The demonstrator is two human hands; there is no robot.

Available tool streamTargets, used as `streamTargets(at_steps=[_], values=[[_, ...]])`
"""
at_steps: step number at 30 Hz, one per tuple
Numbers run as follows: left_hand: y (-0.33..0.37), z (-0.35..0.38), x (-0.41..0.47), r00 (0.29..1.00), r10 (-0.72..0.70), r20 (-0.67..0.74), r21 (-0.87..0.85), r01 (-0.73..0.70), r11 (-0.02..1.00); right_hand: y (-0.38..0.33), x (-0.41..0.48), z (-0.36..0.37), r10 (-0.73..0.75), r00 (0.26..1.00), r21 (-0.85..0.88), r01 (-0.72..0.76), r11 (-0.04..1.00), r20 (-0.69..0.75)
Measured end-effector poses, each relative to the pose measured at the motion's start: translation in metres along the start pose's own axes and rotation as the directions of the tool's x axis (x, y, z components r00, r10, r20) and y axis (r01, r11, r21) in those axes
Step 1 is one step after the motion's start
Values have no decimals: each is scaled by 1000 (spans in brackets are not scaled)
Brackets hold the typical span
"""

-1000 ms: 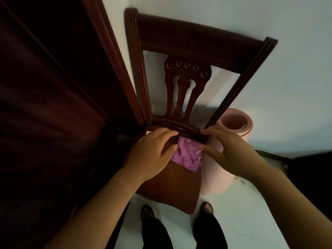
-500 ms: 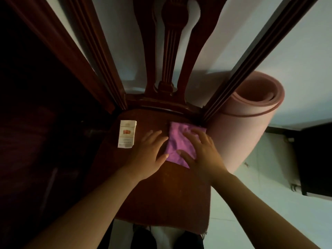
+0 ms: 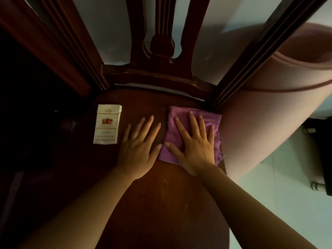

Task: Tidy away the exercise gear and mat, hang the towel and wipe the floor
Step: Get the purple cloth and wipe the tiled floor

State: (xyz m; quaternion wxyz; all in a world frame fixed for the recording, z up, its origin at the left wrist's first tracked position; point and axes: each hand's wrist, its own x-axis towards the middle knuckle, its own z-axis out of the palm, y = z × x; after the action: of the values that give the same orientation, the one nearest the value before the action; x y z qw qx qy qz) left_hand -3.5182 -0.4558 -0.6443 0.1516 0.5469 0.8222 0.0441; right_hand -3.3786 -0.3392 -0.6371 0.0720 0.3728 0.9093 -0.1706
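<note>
A folded purple cloth (image 3: 172, 123) lies on the seat of a dark wooden chair (image 3: 161, 203), near its back right corner. My right hand (image 3: 195, 142) lies flat on the cloth with fingers spread and straight, pressing it down. My left hand (image 3: 138, 146) rests flat on the bare seat just left of the cloth, its thumb touching the cloth's edge. A rolled pink exercise mat (image 3: 265, 114) stands upright against the wall, right beside the chair's right back post.
A small white cigarette pack (image 3: 107, 124) lies on the seat left of my left hand. The chair's carved backrest (image 3: 161, 42) rises in front against a pale wall. A dark wooden door frame (image 3: 45, 42) stands left. Pale tiled floor (image 3: 287, 203) shows right, with a dark object (image 3: 323, 155).
The view has come closer to the seat. My right hand has flattened and spread on the purple cloth, and my left hand has settled flat beside it.
</note>
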Motion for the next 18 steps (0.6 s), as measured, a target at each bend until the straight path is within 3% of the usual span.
streamTargets(at_steps=[8, 12, 18], values=[[-5, 4, 1, 999, -7, -38, -34, 6, 999, -2, -3, 2, 17, 998, 61, -13, 998, -67], [-6, 6, 1, 998, -4, -65, -62, 0, 998, -4, 2, 4, 28, 998, -33, -29, 999, -54], [-7, 4, 1, 997, -2, -83, -99, -6, 995, -4, -1, 7, 2, 987, -17, -5, 1000, -159]])
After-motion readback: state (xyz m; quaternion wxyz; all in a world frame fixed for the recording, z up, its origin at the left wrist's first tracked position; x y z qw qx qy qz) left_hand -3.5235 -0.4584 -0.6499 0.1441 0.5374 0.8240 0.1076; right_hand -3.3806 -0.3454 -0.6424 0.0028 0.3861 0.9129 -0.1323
